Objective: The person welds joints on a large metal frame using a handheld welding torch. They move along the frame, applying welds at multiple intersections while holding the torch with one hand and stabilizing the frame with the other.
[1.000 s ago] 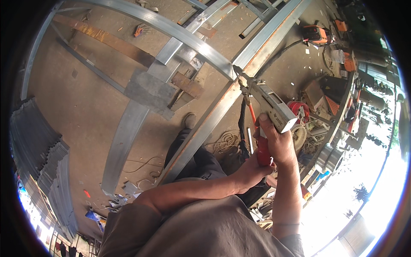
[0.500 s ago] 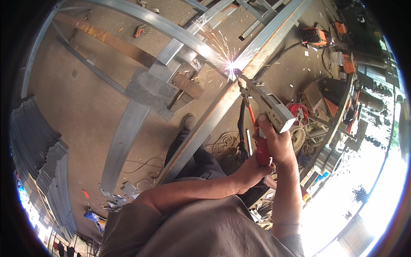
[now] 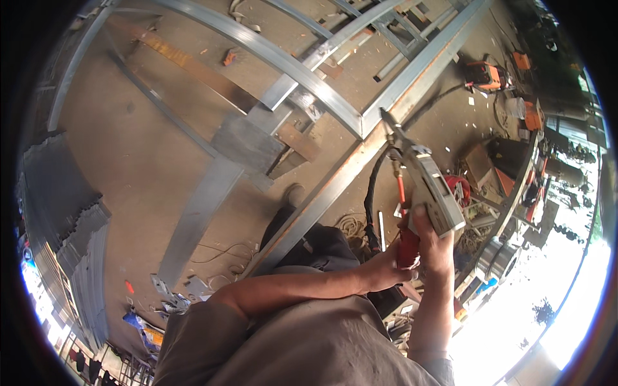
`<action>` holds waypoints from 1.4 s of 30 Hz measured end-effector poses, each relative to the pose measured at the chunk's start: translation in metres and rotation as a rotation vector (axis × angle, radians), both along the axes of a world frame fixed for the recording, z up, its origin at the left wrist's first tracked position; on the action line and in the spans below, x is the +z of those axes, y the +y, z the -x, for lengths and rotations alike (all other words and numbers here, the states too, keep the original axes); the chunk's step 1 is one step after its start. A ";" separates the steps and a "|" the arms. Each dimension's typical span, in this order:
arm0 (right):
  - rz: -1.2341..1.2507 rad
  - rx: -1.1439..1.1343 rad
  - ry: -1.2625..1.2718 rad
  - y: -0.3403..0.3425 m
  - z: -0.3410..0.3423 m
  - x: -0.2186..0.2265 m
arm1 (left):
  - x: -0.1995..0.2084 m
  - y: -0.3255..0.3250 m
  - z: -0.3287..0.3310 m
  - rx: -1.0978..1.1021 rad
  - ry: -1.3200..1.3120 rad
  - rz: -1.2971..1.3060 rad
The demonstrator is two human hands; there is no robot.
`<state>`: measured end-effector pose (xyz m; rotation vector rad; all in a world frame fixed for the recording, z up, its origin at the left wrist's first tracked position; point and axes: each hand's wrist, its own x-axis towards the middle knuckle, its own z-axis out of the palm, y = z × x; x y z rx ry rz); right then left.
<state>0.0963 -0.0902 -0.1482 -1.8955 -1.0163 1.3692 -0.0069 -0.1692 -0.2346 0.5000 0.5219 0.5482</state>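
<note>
Both hands hold a handheld welding gun (image 3: 430, 183) with a long silver body and a red grip. My right hand (image 3: 435, 248) is closed around the grip, its thumb along the gun's side. My left hand (image 3: 385, 270) is closed at the bottom of the grip, its fingers partly hidden. The nozzle points away from me, over the long steel tube (image 3: 338, 168) and close to its corner joint with a cross tube (image 3: 277, 50). No spark shows at the tip. A dark cable and an orange-red hose hang beside the gun.
Grey steel plate (image 3: 248, 143) and a rusty block (image 3: 298, 141) lie left of the joint. Stacked corrugated sheets (image 3: 58, 186) stand at far left. An orange machine (image 3: 484, 76), a red bucket (image 3: 458, 188) and coiled cord (image 3: 351, 226) are to the right. My foot (image 3: 294, 194) is beside the tube.
The bright arc and flying sparks at the joint have gone. The gun's tip has come off the joint, slightly to the right, and the whole view has shifted a little.
</note>
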 end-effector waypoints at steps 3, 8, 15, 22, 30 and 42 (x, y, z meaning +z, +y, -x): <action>-0.125 0.083 -0.001 -0.001 -0.008 0.013 | -0.017 0.031 0.033 -0.073 0.194 -0.469; -0.133 0.212 0.088 0.028 -0.030 0.022 | -0.050 0.117 0.163 0.634 1.155 -0.626; -0.013 0.483 0.154 0.114 -0.041 -0.004 | -0.089 0.195 0.219 0.494 1.675 -0.697; -0.117 0.726 0.147 0.176 -0.046 -0.028 | -0.096 0.210 0.220 0.502 1.670 -0.697; 0.022 0.842 0.114 0.213 -0.002 -0.034 | -0.101 0.209 0.215 0.557 1.656 -0.726; 0.053 0.841 0.037 0.215 0.053 -0.044 | -0.103 0.210 0.220 0.667 1.578 -0.838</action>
